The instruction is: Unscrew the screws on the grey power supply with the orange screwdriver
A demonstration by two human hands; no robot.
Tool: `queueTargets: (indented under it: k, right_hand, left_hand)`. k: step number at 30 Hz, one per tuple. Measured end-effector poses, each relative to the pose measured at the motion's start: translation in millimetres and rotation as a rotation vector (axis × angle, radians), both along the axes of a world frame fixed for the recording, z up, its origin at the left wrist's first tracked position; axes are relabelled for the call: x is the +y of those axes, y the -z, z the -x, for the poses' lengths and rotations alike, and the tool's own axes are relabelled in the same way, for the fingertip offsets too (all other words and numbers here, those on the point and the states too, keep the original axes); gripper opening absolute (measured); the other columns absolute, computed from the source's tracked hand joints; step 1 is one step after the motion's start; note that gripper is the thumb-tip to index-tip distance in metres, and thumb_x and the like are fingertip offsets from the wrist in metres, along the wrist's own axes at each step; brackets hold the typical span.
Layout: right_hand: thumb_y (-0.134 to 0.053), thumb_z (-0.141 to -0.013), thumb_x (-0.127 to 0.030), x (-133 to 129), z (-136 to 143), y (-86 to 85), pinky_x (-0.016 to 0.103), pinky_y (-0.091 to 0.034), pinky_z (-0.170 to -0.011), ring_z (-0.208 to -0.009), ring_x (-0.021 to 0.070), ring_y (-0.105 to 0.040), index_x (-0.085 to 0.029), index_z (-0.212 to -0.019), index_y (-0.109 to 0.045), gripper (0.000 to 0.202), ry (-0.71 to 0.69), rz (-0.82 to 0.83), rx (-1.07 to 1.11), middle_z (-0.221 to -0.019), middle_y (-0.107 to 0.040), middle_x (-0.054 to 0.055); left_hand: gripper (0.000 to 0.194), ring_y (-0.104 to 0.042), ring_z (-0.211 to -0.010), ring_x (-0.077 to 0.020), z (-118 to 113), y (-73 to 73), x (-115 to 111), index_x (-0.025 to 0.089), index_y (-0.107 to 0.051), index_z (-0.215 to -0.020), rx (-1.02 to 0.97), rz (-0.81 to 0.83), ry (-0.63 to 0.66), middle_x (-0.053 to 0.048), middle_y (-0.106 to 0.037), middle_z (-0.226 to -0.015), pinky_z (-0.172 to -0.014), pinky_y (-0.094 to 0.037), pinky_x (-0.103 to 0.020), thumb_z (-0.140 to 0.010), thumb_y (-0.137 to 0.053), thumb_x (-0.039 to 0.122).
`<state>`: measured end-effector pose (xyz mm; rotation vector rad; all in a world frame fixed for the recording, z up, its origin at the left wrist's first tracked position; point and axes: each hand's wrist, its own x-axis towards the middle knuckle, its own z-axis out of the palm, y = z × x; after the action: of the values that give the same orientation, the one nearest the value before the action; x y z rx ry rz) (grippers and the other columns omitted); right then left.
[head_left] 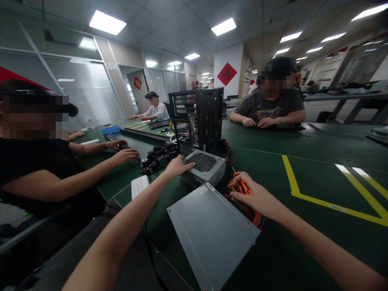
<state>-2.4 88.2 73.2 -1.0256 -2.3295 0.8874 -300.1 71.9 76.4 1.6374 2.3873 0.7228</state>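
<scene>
My left hand (176,166) holds the near-left corner of a grey power supply (209,171), its thumb lying on top beside the honeycomb fan grille. In my right hand (251,194) is a screwdriver (242,187) with an orange and black handle; its thin shaft points up and away, beside the power supply's right side. Closest to me sits a larger grey metal box (212,234) with small labels at its far corner. Orange and yellow cables (258,220) lie along its right side, partly under my right hand. Behind the power supply stands an open black computer case (200,117).
A pile of black cables (159,157) lies left of the power supply. A white object (140,186) rests by the table's left edge. Yellow tape (294,178) marks the green table at right. Co-workers sit at left, at the far end and across the table.
</scene>
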Motion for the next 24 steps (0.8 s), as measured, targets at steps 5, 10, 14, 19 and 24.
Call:
queueTargets:
  k: [5,10,14,19,24]
  right_hand:
    - [-0.048,-0.077,-0.041,6,-7,2.9,0.031,-0.041,-0.064,-0.071,0.0192,-0.059,-0.025,-0.082,-0.045,0.017,0.166,-0.062,-0.057,-0.079,-0.061,0.000]
    - [-0.049,-0.075,-0.054,29,-6,11.8,0.029,-0.042,-0.059,-0.065,0.0196,-0.060,-0.025,-0.088,-0.042,0.033,0.353,-0.200,0.004,-0.077,-0.061,0.001]
    - [-0.049,-0.075,-0.053,44,-14,14.4,0.030,-0.043,-0.058,-0.064,0.0204,-0.060,-0.024,-0.092,-0.041,0.035,0.425,-0.265,-0.005,-0.077,-0.060,0.003]
    - [-0.052,-0.072,-0.052,54,-30,11.7,0.034,-0.044,-0.068,-0.080,0.0244,-0.058,-0.024,-0.094,-0.043,0.036,0.370,-0.412,-0.081,-0.091,-0.059,0.006]
    - [-0.050,-0.074,-0.050,50,-44,10.8,0.039,-0.042,-0.073,-0.091,0.0290,-0.054,-0.025,-0.093,-0.046,0.032,0.313,-0.526,-0.213,-0.094,-0.060,0.008]
  left_hand:
    - [0.075,-0.058,-0.096,-0.0301,-24,-8.0,8,0.011,-0.052,-0.107,0.051,0.049,0.054,-0.017,-0.061,-0.107,-0.076,-0.044,-0.035,-0.062,-0.054,0.071]
    - [0.061,-0.057,-0.101,-0.0277,-48,-12.2,18,0.011,-0.056,-0.106,-0.019,0.064,0.257,-0.014,-0.061,-0.111,-0.084,-0.043,-0.035,-0.066,-0.062,0.057]
    - [0.049,-0.058,-0.102,-0.0234,-70,-11.2,31,0.012,-0.058,-0.108,-0.111,0.085,0.472,-0.011,-0.063,-0.110,-0.089,-0.043,-0.033,-0.070,-0.066,0.042]
    - [0.056,-0.047,-0.120,-0.0203,-94,-6.4,43,0.014,-0.043,-0.129,-0.246,0.115,0.700,-0.010,-0.047,-0.133,-0.100,-0.036,-0.032,-0.078,-0.060,0.031]
    - [0.068,-0.029,-0.132,-0.0215,-79,-18.8,7,0.017,-0.025,-0.139,-0.488,0.177,0.824,-0.010,-0.025,-0.146,-0.108,-0.025,-0.036,-0.082,-0.053,0.042]
